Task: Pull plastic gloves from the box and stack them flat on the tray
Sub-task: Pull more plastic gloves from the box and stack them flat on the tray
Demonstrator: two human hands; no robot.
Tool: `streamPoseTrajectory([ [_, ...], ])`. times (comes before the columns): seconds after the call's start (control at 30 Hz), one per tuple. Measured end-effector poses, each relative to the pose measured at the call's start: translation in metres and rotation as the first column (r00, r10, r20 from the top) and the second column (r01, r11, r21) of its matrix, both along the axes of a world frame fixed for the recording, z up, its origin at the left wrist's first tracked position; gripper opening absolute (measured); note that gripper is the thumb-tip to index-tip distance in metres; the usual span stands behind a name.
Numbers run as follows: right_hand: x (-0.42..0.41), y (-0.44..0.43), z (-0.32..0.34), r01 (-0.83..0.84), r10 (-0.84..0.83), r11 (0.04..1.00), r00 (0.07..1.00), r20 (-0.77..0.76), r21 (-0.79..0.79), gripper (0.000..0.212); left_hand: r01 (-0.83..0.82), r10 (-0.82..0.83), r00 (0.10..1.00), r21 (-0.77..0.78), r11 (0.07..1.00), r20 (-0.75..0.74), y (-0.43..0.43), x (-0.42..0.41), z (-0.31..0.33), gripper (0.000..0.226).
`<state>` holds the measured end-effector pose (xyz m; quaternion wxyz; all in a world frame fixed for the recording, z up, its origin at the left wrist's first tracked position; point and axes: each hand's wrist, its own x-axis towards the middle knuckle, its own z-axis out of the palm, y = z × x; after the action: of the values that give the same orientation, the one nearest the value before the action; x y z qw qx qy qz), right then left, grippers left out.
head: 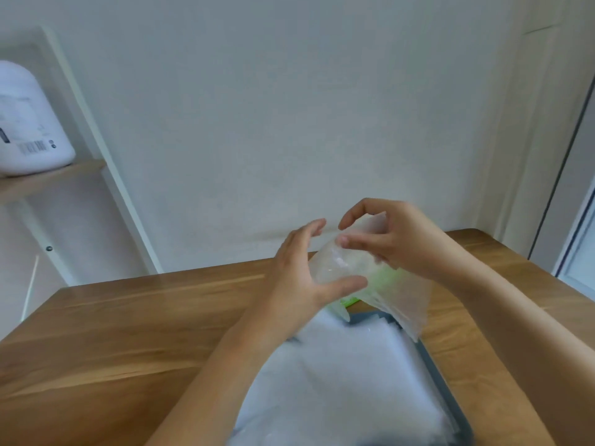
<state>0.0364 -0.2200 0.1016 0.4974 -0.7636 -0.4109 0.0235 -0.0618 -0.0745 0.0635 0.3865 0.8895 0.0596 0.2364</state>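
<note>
Stacked gloves (338, 381) fill the tray (442, 389) below my grips. Left grip (302, 272) and right grip (396, 243) both grasp one glove (338, 262) between them.

Single head-worn wide-angle view, set above and behind the left hand (296, 272) and right hand (405, 243), facing forward and down, close over the fingers (352, 211) gripping a plastic glove (335, 265). Beyond the fingers, white wall (289, 123); beneath them and nearer the camera, tray (439, 381) on wooden table (128, 333).

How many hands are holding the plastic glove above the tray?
2. The left hand holds the plastic glove at its lower left; the right hand pinches its top edge. No other hand is in view.
</note>
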Motion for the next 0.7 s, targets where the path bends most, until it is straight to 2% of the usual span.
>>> streamPoseTrajectory([
  [0.07,-0.015,-0.004,0.012,-0.004,0.005,1.000,0.999,0.036,-0.012,0.041,0.026,-0.026,1.000,-0.041,0.999,0.002,-0.011,-0.006,0.002,0.083],
  [0.1,-0.022,-0.006,0.017,-0.003,0.004,1.000,0.998,0.056,-0.020,0.044,0.040,-0.038,0.999,-0.060,0.997,0.029,-0.016,-0.009,0.003,0.073],
  [0.17,-0.030,-0.010,0.023,0.003,0.000,0.999,0.997,0.079,-0.046,0.050,0.069,-0.055,0.994,-0.158,0.985,0.092,-0.022,-0.015,0.007,0.039],
  [0.23,-0.034,-0.016,0.029,0.017,-0.013,0.997,0.998,0.060,-0.069,0.055,0.121,-0.083,0.989,-0.346,0.930,0.121,-0.024,-0.024,0.013,0.016],
  [0.33,-0.033,-0.032,0.034,-0.026,0.019,0.988,0.999,-0.047,-0.154,0.051,0.163,-0.139,0.986,-0.641,0.750,0.088,-0.022,-0.039,0.022,0.025],
  [0.4,-0.033,-0.042,0.033,-0.096,0.076,0.973,0.992,-0.101,-0.209,0.044,0.157,-0.173,0.983,-0.745,0.648,0.057,-0.016,-0.048,0.024,0.031],
  [0.43,-0.033,-0.045,0.031,-0.129,0.104,0.970,0.986,-0.130,-0.204,0.036,0.144,-0.179,0.983,-0.760,0.634,0.037,-0.013,-0.052,0.023,0.033],
  [0.47,-0.035,-0.047,0.030,-0.159,0.130,0.974,0.976,-0.175,-0.164,0.026,0.131,-0.178,0.984,-0.765,0.630,0.021,-0.010,-0.057,0.022,0.034],
  [0.53,-0.041,-0.047,0.028,-0.187,0.171,0.982,0.940,-0.296,-0.028,0.012,0.086,-0.155,0.987,-0.673,0.735,-0.043,-0.004,-0.066,0.018,0.035],
  [0.6,-0.050,-0.042,0.027,-0.175,0.185,0.983,0.920,-0.345,0.058,0.018,0.040,-0.120,0.985,-0.501,0.864,-0.128,0.003,-0.079,0.014,0.033],
  [0.7,-0.063,-0.037,0.031,-0.169,0.189,0.982,0.934,-0.303,0.089,0.020,-0.002,-0.093,0.969,-0.386,0.922,-0.227,0.008,-0.092,0.015,0.024],
])
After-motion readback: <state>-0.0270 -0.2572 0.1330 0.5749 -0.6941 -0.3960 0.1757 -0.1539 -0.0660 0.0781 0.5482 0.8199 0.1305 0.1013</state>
